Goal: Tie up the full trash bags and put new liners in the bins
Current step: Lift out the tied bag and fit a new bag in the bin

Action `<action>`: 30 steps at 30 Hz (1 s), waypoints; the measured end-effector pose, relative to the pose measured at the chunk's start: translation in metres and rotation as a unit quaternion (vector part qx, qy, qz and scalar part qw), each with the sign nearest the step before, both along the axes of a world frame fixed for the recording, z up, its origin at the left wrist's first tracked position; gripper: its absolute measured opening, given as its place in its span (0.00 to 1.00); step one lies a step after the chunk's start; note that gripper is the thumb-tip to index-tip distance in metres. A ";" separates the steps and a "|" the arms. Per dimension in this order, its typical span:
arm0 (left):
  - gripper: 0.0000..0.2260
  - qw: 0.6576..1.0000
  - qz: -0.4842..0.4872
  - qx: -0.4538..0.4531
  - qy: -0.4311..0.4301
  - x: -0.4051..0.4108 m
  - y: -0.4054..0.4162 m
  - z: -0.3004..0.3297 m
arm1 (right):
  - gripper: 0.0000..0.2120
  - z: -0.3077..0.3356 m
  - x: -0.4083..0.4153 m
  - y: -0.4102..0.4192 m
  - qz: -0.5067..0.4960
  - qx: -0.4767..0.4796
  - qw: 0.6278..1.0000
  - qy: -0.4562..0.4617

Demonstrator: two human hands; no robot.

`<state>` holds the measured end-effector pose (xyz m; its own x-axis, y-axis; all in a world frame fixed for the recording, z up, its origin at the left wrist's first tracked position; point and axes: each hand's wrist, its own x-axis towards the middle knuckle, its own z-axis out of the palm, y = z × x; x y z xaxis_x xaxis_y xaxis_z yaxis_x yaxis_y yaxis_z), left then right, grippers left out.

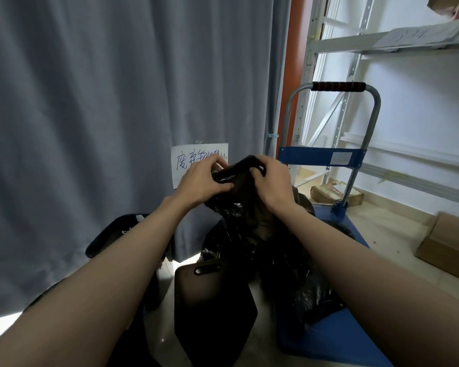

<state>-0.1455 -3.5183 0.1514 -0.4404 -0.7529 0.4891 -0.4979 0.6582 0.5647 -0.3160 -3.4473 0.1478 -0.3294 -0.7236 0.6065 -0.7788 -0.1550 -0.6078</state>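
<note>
A full black trash bag (270,250) stands in front of me, its lower part resting on a blue cart. Its top is gathered into a twisted neck (240,172) raised at chest height. My left hand (202,181) grips the neck from the left and my right hand (272,181) grips it from the right, fingers curled into the plastic. Below the bag lies a dark bin lid (212,308) with a slot handle. At lower left a black bin (112,234) shows partly behind my left forearm.
A grey curtain (90,115) hangs behind, with a handwritten paper sign (186,157) pinned to it. The blue platform cart (337,337) has an upright handle (338,86). Metal shelving (382,43) stands at right. Cardboard boxes (451,245) lie on the floor.
</note>
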 end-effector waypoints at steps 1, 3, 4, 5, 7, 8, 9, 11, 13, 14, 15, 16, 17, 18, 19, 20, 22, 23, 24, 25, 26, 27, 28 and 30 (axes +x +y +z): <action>0.15 1.000 -0.001 -0.012 -0.004 0.002 -0.001 -0.001 | 0.09 0.002 -0.001 0.000 0.004 -0.022 1.000 -0.011; 0.10 0.998 0.008 -0.057 -0.003 0.004 -0.004 -0.003 | 0.07 0.004 0.001 0.003 0.016 -0.062 0.998 -0.016; 0.07 0.996 0.021 -0.081 0.006 0.004 -0.005 -0.002 | 0.07 0.004 0.001 0.004 0.018 -0.074 0.997 -0.010; 0.05 0.995 0.032 -0.097 0.023 0.004 -0.005 0.000 | 0.07 0.003 0.002 0.006 0.016 -0.080 0.997 -0.002; 0.04 0.991 0.038 -0.109 0.074 0.003 -0.003 0.007 | 0.08 0.001 0.002 0.007 -0.012 -0.055 0.998 0.030; 0.05 0.988 0.039 -0.112 0.101 0.002 0.000 0.011 | 0.10 0.000 0.003 0.008 -0.034 -0.033 0.998 0.049; 0.05 0.985 0.040 -0.117 0.124 0.001 0.004 0.017 | 0.15 0.000 0.004 0.010 -0.050 -0.017 0.997 0.063; 0.08 0.978 0.051 -0.141 0.145 -0.001 0.008 0.029 | 0.27 0.003 0.010 0.014 -0.022 -0.035 0.997 0.067; 0.10 0.972 0.052 -0.177 0.143 -0.002 0.014 0.040 | 0.31 0.009 0.020 0.018 0.050 -0.060 0.996 0.052; 0.09 0.969 0.045 -0.199 0.138 -0.002 0.017 0.044 | 0.29 0.011 0.025 0.018 0.078 -0.057 0.994 0.041; 0.06 0.966 0.034 -0.223 0.129 -0.003 0.020 0.047 | 0.25 0.012 0.030 0.018 0.096 -0.048 0.994 0.033; 0.04 0.963 0.028 -0.243 0.114 -0.003 0.024 0.048 | 0.22 0.012 0.035 0.018 0.101 -0.039 0.994 0.032; 0.04 0.962 0.025 -0.258 0.092 -0.002 0.028 0.047 | 0.20 0.010 0.038 0.018 0.100 -0.031 0.994 0.037; 0.05 0.960 0.025 -0.270 0.064 0.000 0.032 0.043 | 0.20 0.005 0.041 0.019 0.094 -0.022 0.994 0.046; 0.07 0.958 0.021 -0.284 0.034 0.004 0.035 0.038 | 0.20 -0.001 0.042 0.020 0.088 -0.009 0.994 0.062; 0.10 0.954 0.011 -0.299 -0.002 0.008 0.036 0.031 | 0.21 -0.008 0.042 0.021 0.081 0.009 0.993 0.084; 0.15 0.943 -0.019 -0.322 -0.085 0.021 0.037 0.016 | 0.20 -0.021 0.041 0.026 0.085 0.047 0.988 0.124; 0.17 0.937 -0.034 -0.325 -0.126 0.028 0.037 0.009 | 0.19 -0.026 0.041 0.029 0.096 0.056 0.984 0.140; 0.19 0.931 -0.047 -0.325 -0.160 0.036 0.037 0.002 | 0.19 -0.031 0.041 0.034 0.111 0.061 0.979 0.158; 0.19 0.927 -0.057 -0.322 -0.184 0.043 0.037 -0.005 | 0.20 -0.036 0.040 0.040 0.130 0.063 0.973 0.181; 0.20 0.924 -0.065 -0.320 -0.200 0.050 0.038 -0.010 | 0.22 -0.040 0.040 0.046 0.145 0.070 0.965 0.208; 0.20 0.922 -0.070 -0.315 -0.214 0.058 0.038 -0.015 | 0.23 -0.043 0.040 0.052 0.157 0.078 0.956 0.235; 0.20 0.921 -0.072 -0.309 -0.225 0.065 0.039 -0.019 | 0.23 -0.045 0.041 0.058 0.166 0.087 0.949 0.255; 0.20 0.920 -0.072 -0.285 -0.257 0.081 0.036 -0.027 | 0.21 -0.047 0.043 0.069 0.186 0.097 0.938 0.274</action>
